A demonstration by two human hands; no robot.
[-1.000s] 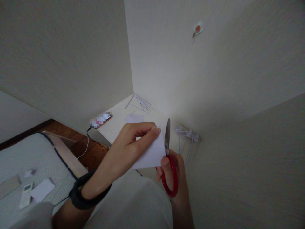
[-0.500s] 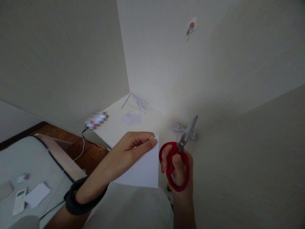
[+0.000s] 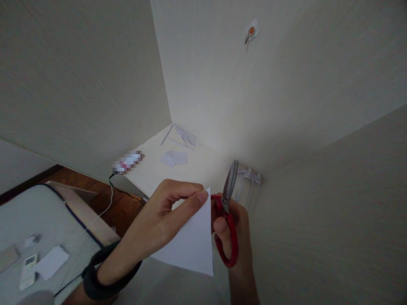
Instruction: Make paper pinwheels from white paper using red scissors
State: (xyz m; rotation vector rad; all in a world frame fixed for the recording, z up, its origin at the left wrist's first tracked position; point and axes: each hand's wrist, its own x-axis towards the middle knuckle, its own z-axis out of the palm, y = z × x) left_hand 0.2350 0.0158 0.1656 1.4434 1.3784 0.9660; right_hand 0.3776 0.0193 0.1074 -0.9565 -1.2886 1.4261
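Observation:
My left hand (image 3: 165, 216) pinches a white sheet of paper (image 3: 193, 245) by its top corner, holding it up in front of me. A dark band sits on that wrist (image 3: 101, 275). Just to the right, my right hand (image 3: 237, 231) grips red-handled scissors (image 3: 226, 224) with fingers through the loops. The blades point up and away, closed or nearly closed, right beside the paper's right edge. Whether the blades touch the paper I cannot tell.
A low white table (image 3: 152, 169) fills the wall corner, with thin paper strips (image 3: 182, 137), small paper pieces (image 3: 174, 158) and a blurred object (image 3: 127, 162). Paper pinwheels (image 3: 249, 180) lie at its right end. A mattress (image 3: 38, 228) with a remote (image 3: 28, 264) and paper is at left.
My right hand swung the scissors away to the right, then brought them back upright beside the paper. My left hand lowered the paper and turned it so a corner points down.

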